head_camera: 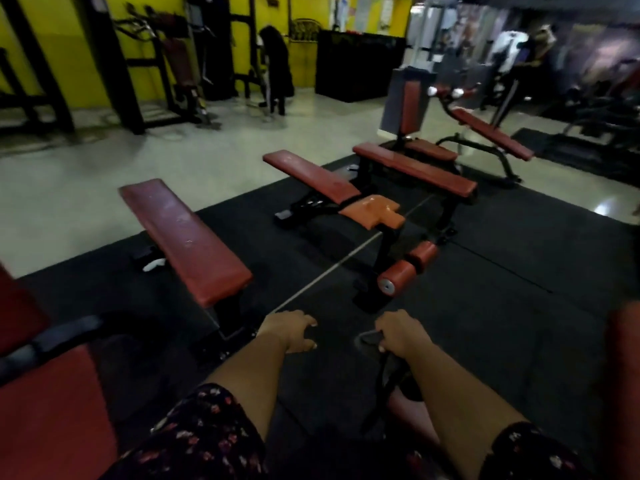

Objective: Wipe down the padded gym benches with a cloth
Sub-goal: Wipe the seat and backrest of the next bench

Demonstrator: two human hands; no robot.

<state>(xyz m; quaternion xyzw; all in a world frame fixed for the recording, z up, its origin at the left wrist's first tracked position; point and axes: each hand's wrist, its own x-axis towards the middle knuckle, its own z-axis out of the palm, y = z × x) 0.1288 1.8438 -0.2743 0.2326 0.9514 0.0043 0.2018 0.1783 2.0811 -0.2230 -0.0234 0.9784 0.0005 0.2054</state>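
Three red padded benches stand on the black floor mat (pixel 485 271): a flat bench (pixel 183 237) at left, a bench (pixel 311 176) with an orange seat pad and roller pads in the middle, and a flat bench (pixel 415 169) behind it. My right hand (pixel 401 332) is closed around a dark cloth (pixel 388 379) that hangs down from the fist. My left hand (pixel 294 329) hovers beside it with its fingers curled loosely, holding nothing. Both hands are in front of the benches and touch none of them.
Red pads (pixel 52 403) of another bench sit close at lower left, and a red pad edge (pixel 623 375) at right. An incline bench (pixel 491 133) stands at back right. Black machines line the yellow wall. A person in dark clothes (pixel 277 67) stands by them.
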